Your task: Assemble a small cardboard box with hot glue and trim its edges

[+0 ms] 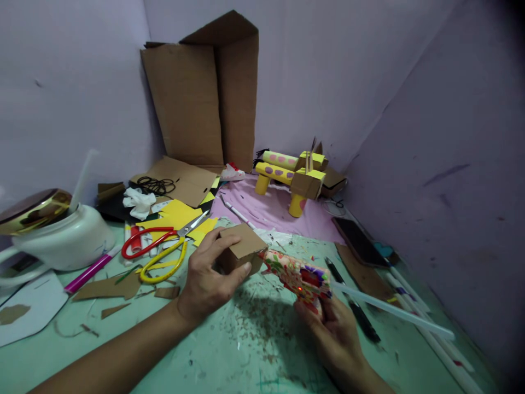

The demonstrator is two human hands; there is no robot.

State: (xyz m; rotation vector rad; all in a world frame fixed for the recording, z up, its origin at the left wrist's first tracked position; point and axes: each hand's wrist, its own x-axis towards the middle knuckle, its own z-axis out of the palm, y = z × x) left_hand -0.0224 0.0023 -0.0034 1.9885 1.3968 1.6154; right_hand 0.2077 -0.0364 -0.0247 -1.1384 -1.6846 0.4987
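Observation:
My left hand (pixel 213 276) holds a small cardboard box (pixel 245 242) between thumb and fingers, above the green tabletop. In my right hand (pixel 334 328) is a glue gun (pixel 287 269) with a floral covering and a small red light. A translucent glue stick (pixel 394 309) runs out of its back end to the right. The gun's nozzle points left and is at the right edge of the box; whether it touches cannot be told. Behind them stand yellow spotted animal figures (pixel 279 172) made of tubes and cardboard.
Red and yellow scissors (pixel 180 236) lie left, near yellow paper, cardboard scraps and a purple marker (pixel 91 272). A white teapot (pixel 77 241) is far left. Right are a black pen (pixel 361 317) and a phone (pixel 361 241). A large cardboard piece (pixel 188 98) leans at the back wall.

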